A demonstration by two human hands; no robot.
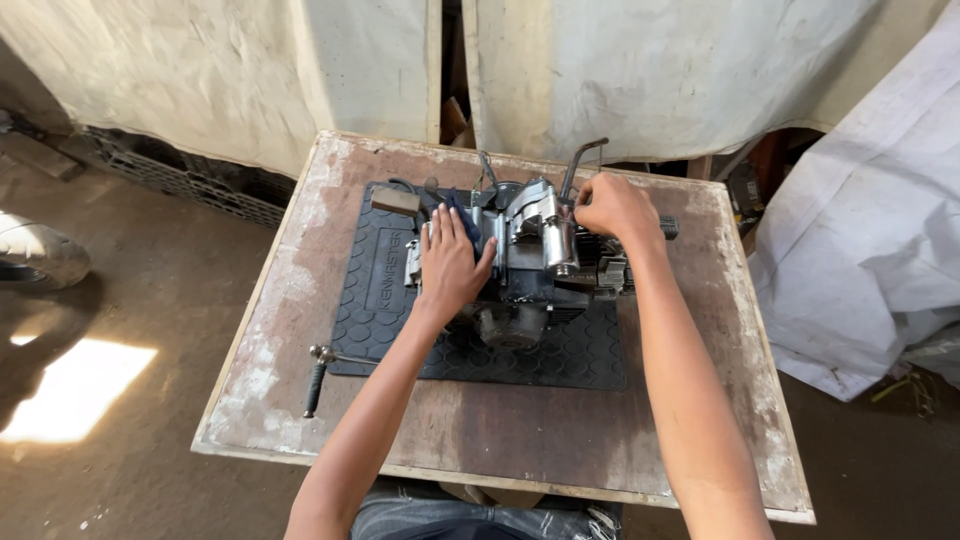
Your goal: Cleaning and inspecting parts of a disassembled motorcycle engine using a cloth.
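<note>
Two hands are in view: the left hand and the right hand, both on one small engine. One bent metal lever rises from that engine. One black rubber mat lies beneath it, on one worn wooden table. One long-handled tool with a dark grip lies at the mat's near left corner. One small wooden block sits at the mat's far left corner, and one blue cloth shows beside the engine. One tyre lies on the floor at the left. Pale sheets hang behind, their number unclear.
</note>
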